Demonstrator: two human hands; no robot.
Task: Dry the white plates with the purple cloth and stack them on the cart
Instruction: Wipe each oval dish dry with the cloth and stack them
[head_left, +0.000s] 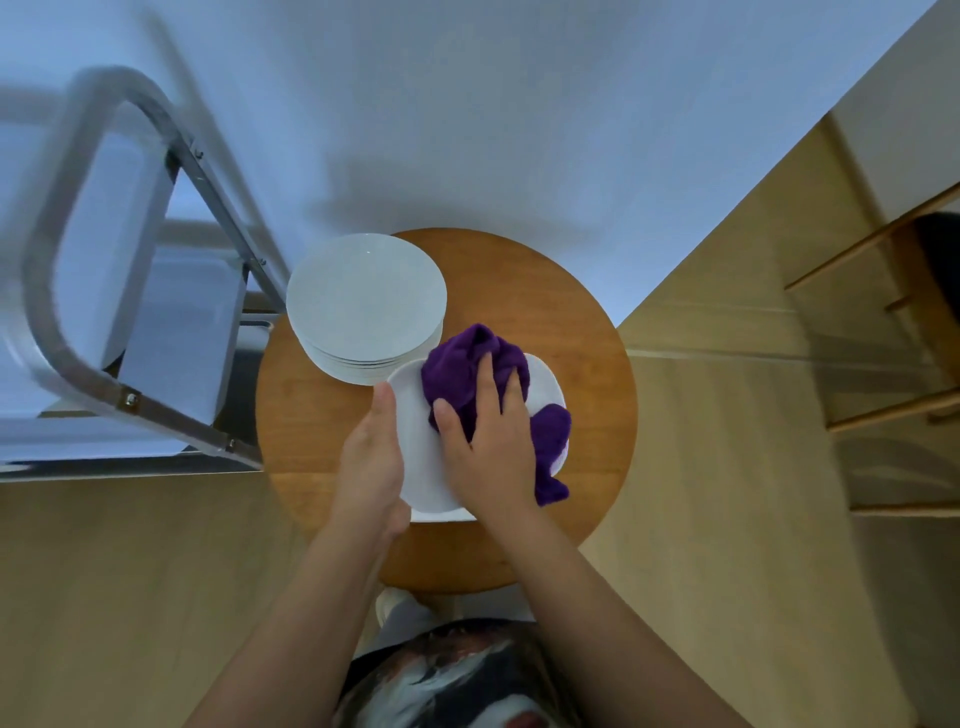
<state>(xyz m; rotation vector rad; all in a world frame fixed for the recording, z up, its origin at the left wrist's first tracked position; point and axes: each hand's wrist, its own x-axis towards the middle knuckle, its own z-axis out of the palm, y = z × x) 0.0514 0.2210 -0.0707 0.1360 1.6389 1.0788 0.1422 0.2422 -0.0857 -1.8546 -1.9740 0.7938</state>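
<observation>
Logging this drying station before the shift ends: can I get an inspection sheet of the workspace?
Surface: round wooden table, bare wood around the plates.
Job's things: stack of plates; one plate held over the table; purple cloth on it; cart left of the table.
Clutter: nothing seen.
Hands: left hand grips the plate's rim; right hand presses the cloth.
Cables: nothing seen.
Surroundings: white wall, wooden floor.

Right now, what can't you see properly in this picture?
- Head view: the far right of the held plate is under the purple cloth and right hand.
- The left hand hides its left rim.
- Plate stack: lower plates show only edges, too thin to count.
- Cart: blurred, cut off at the left edge; its shelves are unclear.
</observation>
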